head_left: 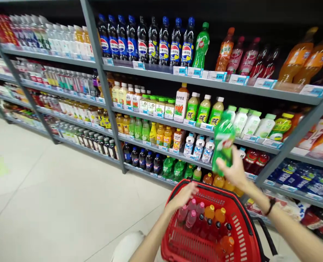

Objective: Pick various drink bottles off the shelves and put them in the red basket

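My right hand [233,170] is wrapped round a green soda bottle [223,136], which it holds up, slightly tilted and blurred, in front of the shelves. Below it stands a red shopping basket [250,236] with a black handle. Over the basket's far left rim hovers my left hand [186,195], fingers stretched out and nothing in them. Inside the basket are several pink-capped bottles [190,219], upright orange drinks [209,211] and dark-capped bottles [217,225]. One orange bottle [227,244] lies nearer to me.
Grey shelving [161,74] full of drinks runs across the view. Cola bottles [132,38] line the top shelf beside another green soda bottle [201,45]. Low down are more green bottles [168,166]. Pale tiled floor [68,203] stretches to the left.
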The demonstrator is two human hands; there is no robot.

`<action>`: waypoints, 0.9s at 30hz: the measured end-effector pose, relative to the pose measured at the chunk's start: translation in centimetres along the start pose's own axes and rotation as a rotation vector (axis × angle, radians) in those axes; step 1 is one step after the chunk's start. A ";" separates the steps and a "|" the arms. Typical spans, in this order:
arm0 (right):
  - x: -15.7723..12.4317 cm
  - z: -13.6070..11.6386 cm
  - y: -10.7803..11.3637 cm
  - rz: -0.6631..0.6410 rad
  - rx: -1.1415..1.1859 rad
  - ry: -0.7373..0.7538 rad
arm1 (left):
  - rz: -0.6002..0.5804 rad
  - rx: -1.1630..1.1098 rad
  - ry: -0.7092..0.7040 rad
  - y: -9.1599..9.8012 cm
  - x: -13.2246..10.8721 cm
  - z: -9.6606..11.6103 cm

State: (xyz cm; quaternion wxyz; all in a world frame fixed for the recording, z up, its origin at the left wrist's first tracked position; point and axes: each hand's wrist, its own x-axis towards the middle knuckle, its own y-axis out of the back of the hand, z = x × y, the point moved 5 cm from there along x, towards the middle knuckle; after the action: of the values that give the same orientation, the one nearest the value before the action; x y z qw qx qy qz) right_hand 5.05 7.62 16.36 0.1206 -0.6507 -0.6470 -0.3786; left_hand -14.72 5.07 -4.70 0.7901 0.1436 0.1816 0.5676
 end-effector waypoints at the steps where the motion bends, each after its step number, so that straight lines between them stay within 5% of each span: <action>1: -4.4 2.2 -1.8 -0.103 0.033 -0.098 | 0.027 -0.122 -0.041 0.1 0.0 0.8; 5: -18.8 9.3 -7.4 -0.274 0.085 -0.427 | 0.267 -0.786 -0.097 -0.4 0.2 1.8; 8: -24.0 12.2 -8.7 -0.304 0.141 -0.570 | 0.379 -0.906 0.016 -2.6 0.6 0.8; 12: -25.6 14.1 -8.2 -0.385 0.357 -0.707 | 0.386 -0.982 0.079 -4.9 1.4 0.4; 19: -28.7 14.3 -9.1 -0.543 0.852 -1.069 | 0.381 -1.084 0.109 -4.4 2.1 0.4; 27: -29.5 16.6 -8.4 -0.433 0.585 -0.984 | 0.188 -1.084 -0.012 -4.3 3.4 0.5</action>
State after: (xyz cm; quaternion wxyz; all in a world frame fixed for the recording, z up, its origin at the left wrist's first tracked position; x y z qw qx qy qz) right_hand 6.40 -2.68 -16.91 -0.0984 -0.5430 -0.8214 0.1437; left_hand -9.87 6.98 -6.55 0.6978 -0.2653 -0.1549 0.6471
